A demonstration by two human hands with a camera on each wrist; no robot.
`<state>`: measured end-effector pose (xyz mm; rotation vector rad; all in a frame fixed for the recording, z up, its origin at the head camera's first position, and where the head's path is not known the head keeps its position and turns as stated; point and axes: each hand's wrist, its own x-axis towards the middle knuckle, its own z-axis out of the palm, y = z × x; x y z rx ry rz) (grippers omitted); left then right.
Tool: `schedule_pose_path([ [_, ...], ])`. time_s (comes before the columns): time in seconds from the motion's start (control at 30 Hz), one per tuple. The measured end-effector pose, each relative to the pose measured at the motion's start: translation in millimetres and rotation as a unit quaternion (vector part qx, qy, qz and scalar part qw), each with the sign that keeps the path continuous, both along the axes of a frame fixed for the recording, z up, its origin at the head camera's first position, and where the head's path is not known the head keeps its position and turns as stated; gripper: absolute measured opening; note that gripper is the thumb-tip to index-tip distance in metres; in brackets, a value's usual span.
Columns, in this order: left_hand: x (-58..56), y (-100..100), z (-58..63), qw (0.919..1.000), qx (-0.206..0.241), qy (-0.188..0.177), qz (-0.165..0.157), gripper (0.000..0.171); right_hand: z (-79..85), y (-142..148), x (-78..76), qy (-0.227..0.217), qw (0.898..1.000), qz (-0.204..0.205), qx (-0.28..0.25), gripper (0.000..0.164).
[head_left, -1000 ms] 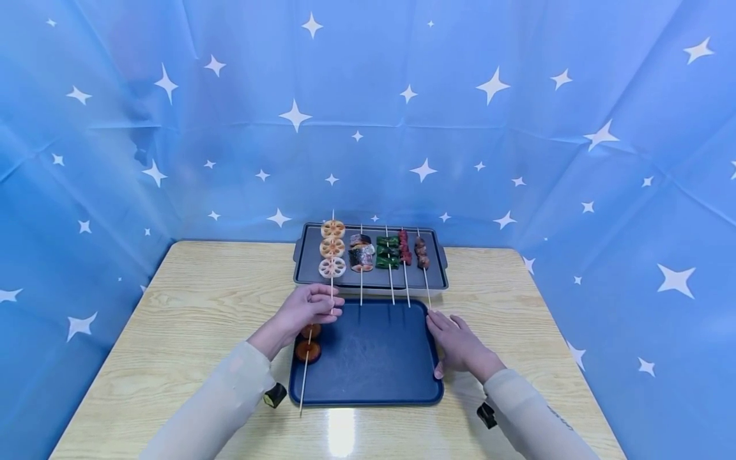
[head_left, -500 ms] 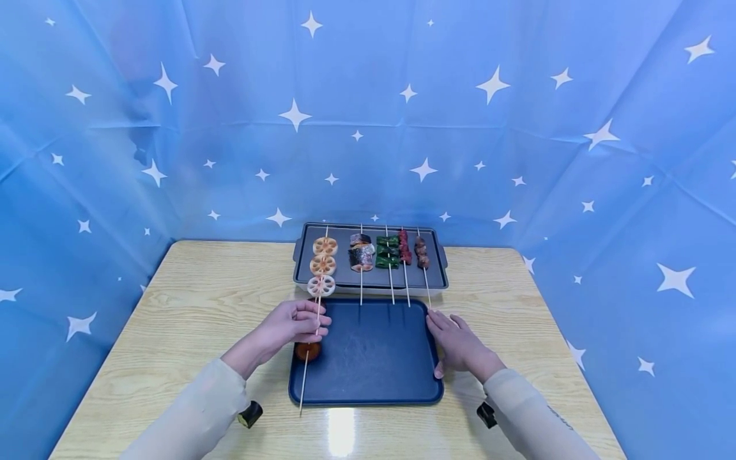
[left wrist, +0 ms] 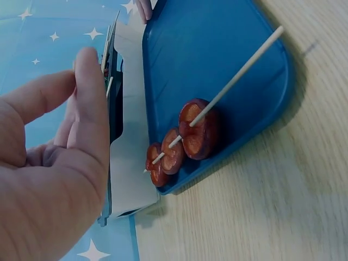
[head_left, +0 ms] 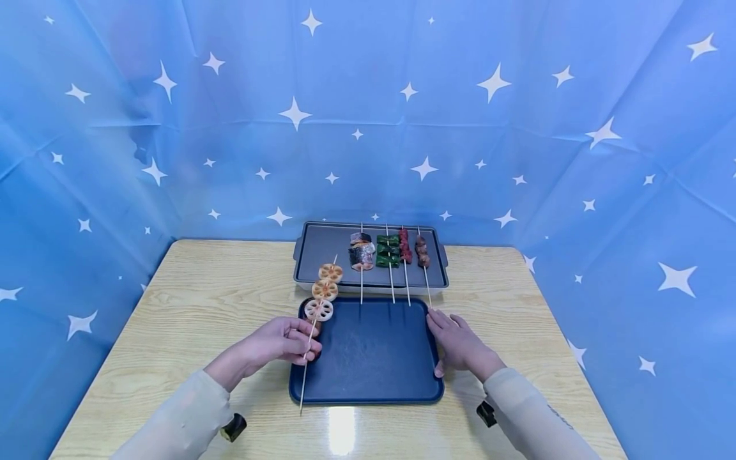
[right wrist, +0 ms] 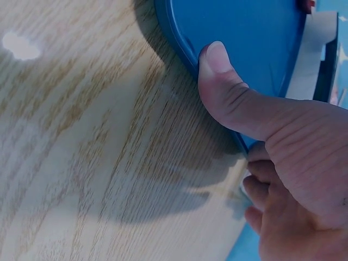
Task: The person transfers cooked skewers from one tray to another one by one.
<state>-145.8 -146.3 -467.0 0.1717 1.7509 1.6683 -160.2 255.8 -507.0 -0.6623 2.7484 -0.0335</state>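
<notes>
Here's the bench [head_left: 241, 281], curtain [head_left: 368, 96] behind it, tray [head_left: 374, 358] to the front, griddle [head_left: 322, 243] just behind the tray! Across the griddle, left to right: fish skewer [head_left: 361, 254], leafy skewer [head_left: 388, 252], then the narrow meat skewer [head_left: 405, 249], and the chunky meat skewer [head_left: 422, 254] at far right, all four sticks pointing forward. Over on the left, the left grip [head_left: 284, 342] has the lotus skewer [head_left: 324, 291] above the tray's left side; beneath, the round-slice skewer [left wrist: 198, 130] lies along that edge. Opposite, the right grip [head_left: 457, 342] sits at the tray's right rim.
</notes>
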Motion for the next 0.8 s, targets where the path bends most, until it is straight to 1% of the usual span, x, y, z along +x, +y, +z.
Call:
schedule_pose_path([
  [0.17, 7.8, -5, 0.1, 0.9996, 0.008, -0.02, -0.019, 0.039, 0.1, 0, 0.0, -0.004, 1.0, -0.001, 0.003, 0.117],
  [0.27, 12.2, -8, 0.8, 0.9992, 0.002, -0.027, -0.03, 0.036, -0.1, 0, -0.7, -0.008, 1.0, -0.002, 0.008, 0.117],
  [0.37, 15.7, -10, 1.0, 0.9983, -0.002, -0.033, -0.049, 0.031, -0.6, 0, -1.5, -0.009, 1.0, -0.001, 0.012, 0.117],
  [0.53, 21.4, -12, -2.1, 0.9957, 0.001, -0.041, -0.083, 0.025, 0.4, 0, -1.6, -0.011, 1.0, -0.004, 0.01, 0.117],
  [0.67, 25.4, -12, -4.4, 0.9947, -0.002, -0.043, -0.093, 0.024, 0.6, 0, -1.3, -0.013, 1.0, -0.004, 0.009, 0.117],
  [0.8, 29.3, -13, -5.8, 0.9932, -0.015, -0.048, -0.105, 0.023, 0.1, -1, -1.6, -0.013, 1.0, -0.004, 0.009, 0.117],
])
